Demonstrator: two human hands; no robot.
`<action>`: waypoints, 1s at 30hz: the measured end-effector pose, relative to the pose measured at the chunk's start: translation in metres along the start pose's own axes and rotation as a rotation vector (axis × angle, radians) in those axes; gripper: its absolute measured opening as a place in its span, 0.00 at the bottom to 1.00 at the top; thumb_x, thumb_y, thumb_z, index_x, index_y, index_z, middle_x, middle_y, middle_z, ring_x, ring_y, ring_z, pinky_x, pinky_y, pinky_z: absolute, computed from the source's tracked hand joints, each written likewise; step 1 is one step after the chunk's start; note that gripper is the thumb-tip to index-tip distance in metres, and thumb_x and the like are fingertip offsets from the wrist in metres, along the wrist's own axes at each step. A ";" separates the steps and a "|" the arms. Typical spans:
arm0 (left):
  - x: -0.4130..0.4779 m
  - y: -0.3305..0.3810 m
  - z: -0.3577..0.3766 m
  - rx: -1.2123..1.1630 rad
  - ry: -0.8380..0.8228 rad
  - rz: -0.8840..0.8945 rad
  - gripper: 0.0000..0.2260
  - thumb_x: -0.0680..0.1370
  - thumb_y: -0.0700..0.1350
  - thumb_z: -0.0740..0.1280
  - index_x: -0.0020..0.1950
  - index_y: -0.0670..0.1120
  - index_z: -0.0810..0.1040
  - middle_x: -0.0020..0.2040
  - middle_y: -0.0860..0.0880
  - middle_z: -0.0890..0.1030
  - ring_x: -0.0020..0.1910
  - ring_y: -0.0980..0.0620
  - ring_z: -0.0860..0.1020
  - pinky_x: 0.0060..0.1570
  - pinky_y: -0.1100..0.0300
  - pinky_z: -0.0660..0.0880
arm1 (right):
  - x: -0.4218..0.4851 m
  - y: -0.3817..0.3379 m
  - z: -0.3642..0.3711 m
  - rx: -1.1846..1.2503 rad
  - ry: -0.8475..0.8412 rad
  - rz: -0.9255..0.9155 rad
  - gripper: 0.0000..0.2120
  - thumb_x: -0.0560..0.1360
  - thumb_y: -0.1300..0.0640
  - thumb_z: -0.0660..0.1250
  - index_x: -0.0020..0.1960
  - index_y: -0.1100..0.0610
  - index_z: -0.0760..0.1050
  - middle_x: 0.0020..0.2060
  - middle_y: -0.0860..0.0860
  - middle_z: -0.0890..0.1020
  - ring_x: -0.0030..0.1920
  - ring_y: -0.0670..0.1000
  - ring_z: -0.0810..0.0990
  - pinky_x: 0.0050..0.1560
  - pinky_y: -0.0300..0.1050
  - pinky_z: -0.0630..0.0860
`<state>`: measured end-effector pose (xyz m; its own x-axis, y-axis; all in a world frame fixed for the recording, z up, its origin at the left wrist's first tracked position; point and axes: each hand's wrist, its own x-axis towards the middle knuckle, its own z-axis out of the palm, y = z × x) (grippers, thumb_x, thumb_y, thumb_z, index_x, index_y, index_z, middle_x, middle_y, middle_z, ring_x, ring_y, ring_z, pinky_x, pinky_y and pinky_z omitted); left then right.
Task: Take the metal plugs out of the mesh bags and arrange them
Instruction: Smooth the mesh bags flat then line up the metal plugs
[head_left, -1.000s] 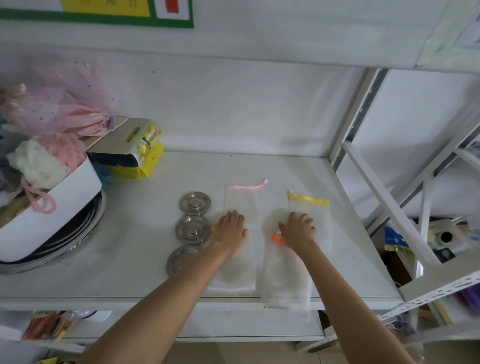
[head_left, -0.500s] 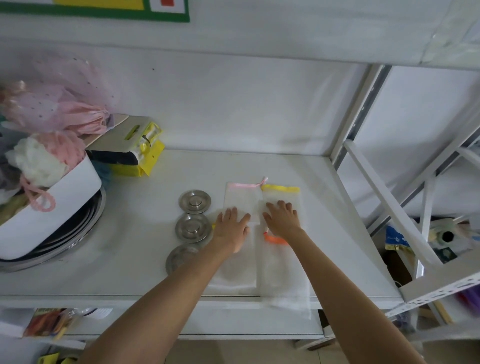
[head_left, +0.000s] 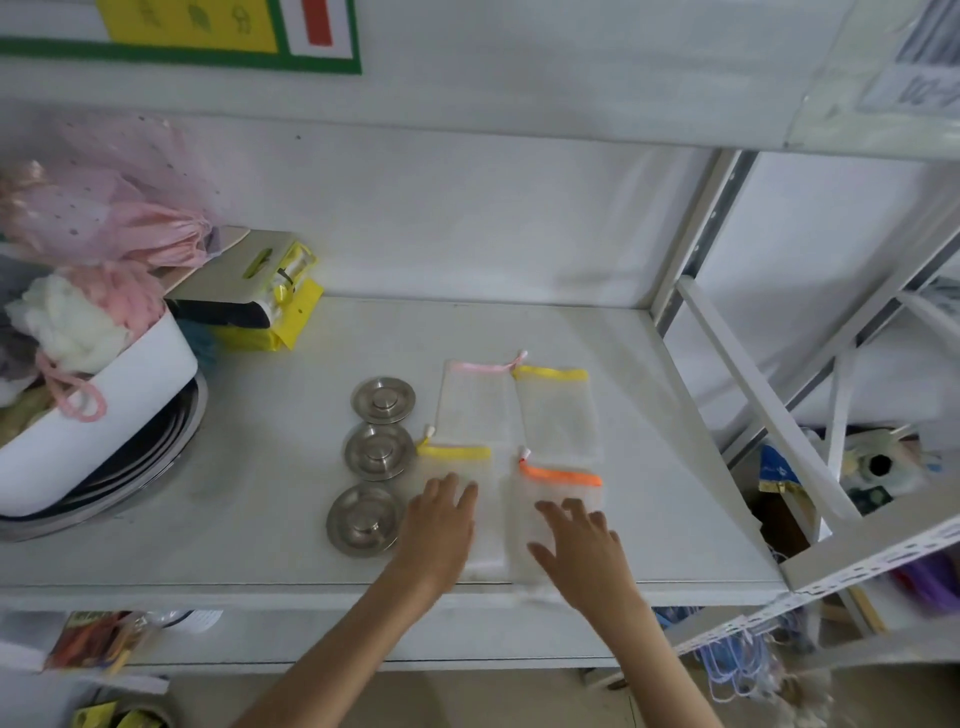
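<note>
Three round metal plugs lie in a column on the white shelf: the far plug, the middle plug and the near plug. To their right several flat white mesh bags form a two-by-two block: a pink-trimmed bag, a yellow-trimmed bag, a second yellow-trimmed bag and an orange-trimmed bag. My left hand rests flat on the near yellow-trimmed bag. My right hand lies over the orange-trimmed bag with fingers spread. Neither hand grips anything.
A white tub of pink and white soft items sits on stacked metal pans at the left. A yellow and grey package stands behind the plugs. A shelf upright bounds the right side.
Both hands have drawn back toward the front edge, off the far bags. The far yellow-trimmed bag now lies against the pink-trimmed one, and all bags show as a tidy block.
</note>
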<state>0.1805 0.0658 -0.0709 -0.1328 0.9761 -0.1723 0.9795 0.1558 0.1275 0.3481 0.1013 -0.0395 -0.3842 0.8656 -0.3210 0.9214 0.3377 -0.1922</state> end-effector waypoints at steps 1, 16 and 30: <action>-0.007 0.000 0.006 -0.001 -0.019 0.016 0.23 0.82 0.48 0.51 0.77 0.47 0.52 0.78 0.45 0.55 0.75 0.45 0.57 0.70 0.52 0.60 | -0.002 -0.001 0.008 0.003 0.004 -0.003 0.24 0.80 0.46 0.57 0.74 0.48 0.58 0.72 0.53 0.63 0.70 0.58 0.65 0.67 0.52 0.68; -0.008 0.013 0.016 -0.057 -0.043 0.095 0.25 0.80 0.54 0.42 0.77 0.52 0.52 0.79 0.47 0.51 0.77 0.46 0.54 0.72 0.52 0.56 | 0.016 0.020 0.011 -0.022 0.053 -0.021 0.25 0.79 0.45 0.57 0.75 0.45 0.58 0.74 0.51 0.61 0.73 0.57 0.60 0.71 0.52 0.62; 0.091 -0.004 -0.032 0.020 0.035 -0.027 0.16 0.81 0.45 0.54 0.69 0.45 0.67 0.67 0.44 0.71 0.67 0.43 0.68 0.59 0.49 0.68 | 0.113 0.014 -0.035 0.039 0.060 0.044 0.20 0.80 0.53 0.56 0.71 0.54 0.65 0.69 0.55 0.69 0.66 0.60 0.68 0.65 0.54 0.67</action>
<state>0.1595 0.1583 -0.0562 -0.1641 0.9762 -0.1414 0.9783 0.1795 0.1035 0.3197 0.2170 -0.0466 -0.3386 0.9001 -0.2741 0.9337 0.2854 -0.2160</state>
